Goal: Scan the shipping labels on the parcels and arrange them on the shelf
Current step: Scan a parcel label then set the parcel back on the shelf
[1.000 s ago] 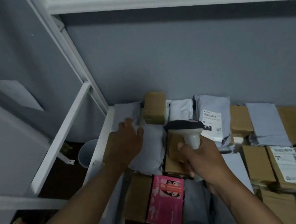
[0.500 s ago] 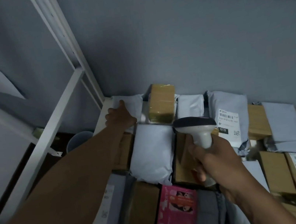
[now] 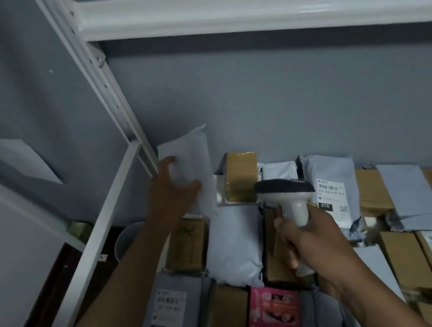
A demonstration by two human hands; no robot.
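Head view: left hand [image 3: 172,191] at ten o'clock from frame centre, fingers [image 3: 166,162] spread and curled round the near edge of a white mailer bag [image 3: 192,161], tipped up on end in the back left corner of the shelf [image 3: 119,201], against the grey wall [image 3: 284,101]. Right hand [image 3: 310,239] at five o'clock, wrapped tight round the handle of a barcode scanner [image 3: 284,190], head aimed toward the wall. Below, packed rows of parcels: a taped brown box [image 3: 241,176] just right of the raised bag, a labelled grey bag [image 3: 332,190], a pink box [image 3: 273,318]. Bag likely light, soft and slick, liable to sag; best pinched along a stiff edge. No label visible on its facing side.
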